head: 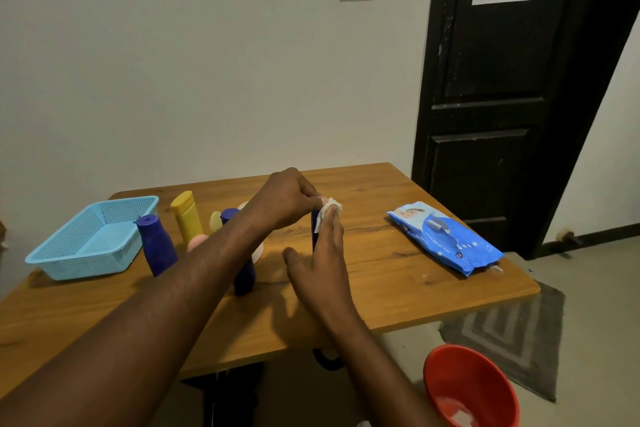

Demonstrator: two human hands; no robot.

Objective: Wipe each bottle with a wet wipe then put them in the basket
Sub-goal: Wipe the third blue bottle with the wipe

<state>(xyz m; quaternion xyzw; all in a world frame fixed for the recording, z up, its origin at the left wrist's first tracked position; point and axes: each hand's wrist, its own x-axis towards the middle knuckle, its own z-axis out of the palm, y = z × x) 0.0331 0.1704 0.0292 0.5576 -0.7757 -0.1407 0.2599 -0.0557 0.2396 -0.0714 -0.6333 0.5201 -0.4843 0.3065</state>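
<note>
A slim dark blue bottle (314,230) stands upright at the middle of the wooden table (398,288). My left hand (287,199) pinches its top from above. My right hand (320,256) lies flat against the bottle's right side with straight fingers and presses a white wet wipe (329,211) onto it. The light blue basket (91,241) sits at the table's left end with nothing visible inside. Between the basket and my left arm stand a dark blue bottle (157,246), a yellow bottle (187,215) and other bottles partly hidden by the arm.
A blue pack of wet wipes (446,243) lies on the table's right side. A red bowl (472,388) sits on the floor at the lower right, next to a grey mat (512,333). A dark door (502,97) stands behind the table's right corner.
</note>
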